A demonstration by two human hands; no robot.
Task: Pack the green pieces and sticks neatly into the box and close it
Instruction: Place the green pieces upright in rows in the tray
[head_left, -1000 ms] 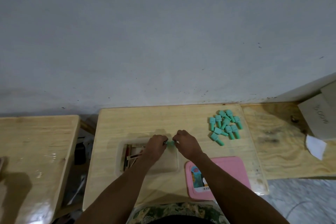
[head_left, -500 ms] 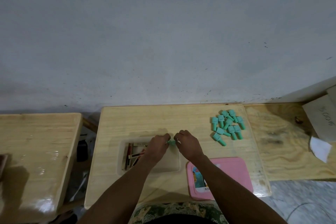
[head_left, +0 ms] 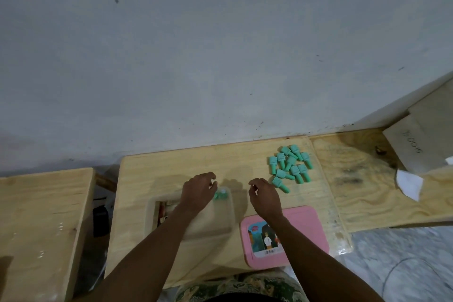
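Note:
A clear plastic box [head_left: 229, 213] lies open on the wooden table, with several dark and red sticks [head_left: 161, 211] at its left end. One green piece [head_left: 220, 195] rests in its far right corner. My left hand [head_left: 197, 191] hovers over the box just left of that piece, fingers loosely curled and holding nothing. My right hand [head_left: 263, 195] is to the right of the box, fingers apart and empty, close to a pile of several green pieces [head_left: 290, 167] at the table's far right. The pink lid [head_left: 301, 225] lies right of the box, under my right forearm.
The table [head_left: 171, 169] stands against a grey wall. A second wooden table [head_left: 36, 216] is on the left across a gap. A plywood board [head_left: 367, 191] on the right carries a cardboard box [head_left: 416, 140] and a white paper scrap [head_left: 409, 184].
Both hands held one green piece together over the box; it now lies in the box's far right corner. My hands have separated, the right one moving right toward the pile.

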